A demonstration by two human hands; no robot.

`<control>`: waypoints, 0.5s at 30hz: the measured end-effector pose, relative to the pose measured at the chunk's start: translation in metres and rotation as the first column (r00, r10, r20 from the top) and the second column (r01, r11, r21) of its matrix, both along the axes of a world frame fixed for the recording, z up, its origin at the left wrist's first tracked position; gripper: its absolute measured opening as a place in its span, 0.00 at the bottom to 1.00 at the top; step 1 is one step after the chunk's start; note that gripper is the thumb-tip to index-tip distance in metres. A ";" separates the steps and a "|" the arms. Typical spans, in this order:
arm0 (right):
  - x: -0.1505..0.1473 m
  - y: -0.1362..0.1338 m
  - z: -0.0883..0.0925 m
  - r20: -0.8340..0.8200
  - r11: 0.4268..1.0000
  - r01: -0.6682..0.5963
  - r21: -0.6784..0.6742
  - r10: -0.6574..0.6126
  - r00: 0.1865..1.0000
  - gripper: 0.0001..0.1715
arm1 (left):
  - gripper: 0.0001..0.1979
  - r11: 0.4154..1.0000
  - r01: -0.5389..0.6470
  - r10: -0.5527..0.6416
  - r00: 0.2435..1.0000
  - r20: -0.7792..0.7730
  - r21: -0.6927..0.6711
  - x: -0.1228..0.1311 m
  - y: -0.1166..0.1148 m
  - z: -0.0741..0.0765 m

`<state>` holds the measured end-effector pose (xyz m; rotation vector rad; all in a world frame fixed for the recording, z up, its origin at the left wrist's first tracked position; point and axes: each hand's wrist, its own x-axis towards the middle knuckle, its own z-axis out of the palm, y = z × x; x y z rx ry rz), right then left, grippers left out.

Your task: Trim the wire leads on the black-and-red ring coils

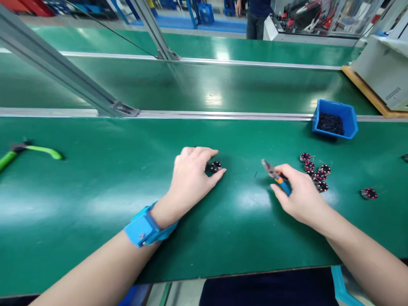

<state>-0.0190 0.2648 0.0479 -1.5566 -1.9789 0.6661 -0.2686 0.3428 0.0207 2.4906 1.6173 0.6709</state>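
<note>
My left hand point(191, 174), with a blue wrist strap point(143, 227) on its wrist, rests on the green table mat point(95, 191) and pinches a small round black part with red marks point(216, 166) between thumb and fingers. To its right my right hand point(296, 193) is closed round a small pair of pliers with blue and orange handles point(276, 175), their metal tip pointing left and up. Just beyond that hand lies a cluster of several similar round black parts point(315, 170). One more such part point(369, 194) lies alone farther right.
A blue bin of small black pieces point(334, 119) stands at the back right by the metal rail point(223, 114). A green-handled tool point(28, 152) lies at the far left. A slanted metal strut point(63, 76) rises behind. A person stands far off point(255, 17).
</note>
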 end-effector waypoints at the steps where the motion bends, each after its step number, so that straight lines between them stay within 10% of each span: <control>1: -0.006 0.005 -0.004 0.103 0.994 -0.060 0.089 0.051 0.993 0.12 | 0.18 1.000 -0.017 0.018 0.999 -0.027 0.023 -0.002 0.000 0.003; 7: -0.033 0.025 -0.018 0.606 0.874 -0.459 0.161 0.280 0.745 0.12 | 0.14 0.969 0.049 -0.079 0.990 0.119 0.242 0.004 0.012 0.030; 10: -0.040 0.024 -0.016 0.653 0.862 -0.477 0.169 0.265 0.709 0.14 | 0.12 0.951 0.294 -0.307 0.934 0.185 0.095 0.036 0.031 0.039; 15: -0.041 0.015 -0.007 0.671 0.896 -0.426 0.123 0.242 0.701 0.13 | 0.18 0.730 0.628 -0.581 0.778 0.240 -0.271 0.127 0.064 0.033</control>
